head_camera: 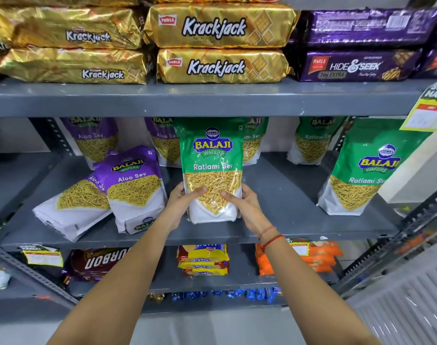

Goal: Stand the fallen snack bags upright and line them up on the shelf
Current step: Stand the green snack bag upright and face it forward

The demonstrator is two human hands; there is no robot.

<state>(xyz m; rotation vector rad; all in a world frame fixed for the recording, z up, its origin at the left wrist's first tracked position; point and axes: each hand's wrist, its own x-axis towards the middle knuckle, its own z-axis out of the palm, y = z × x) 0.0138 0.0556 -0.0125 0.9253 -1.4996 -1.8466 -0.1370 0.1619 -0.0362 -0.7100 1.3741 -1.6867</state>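
Holding the green Ratlami Sev bag (211, 170) upright at the middle of the shelf (274, 220), left hand (181, 204) and right hand (242, 204) are clamped on its lower sides, thumbs pressed across the front. Its long axis runs vertical, label facing out, base on or just above the shelf — hard to tell. Work remains, I'd say: the two purple Aloo Sev bags (135, 185) at left lean tilted, one overlapping the other, while the back-row bags (312, 140) stand.
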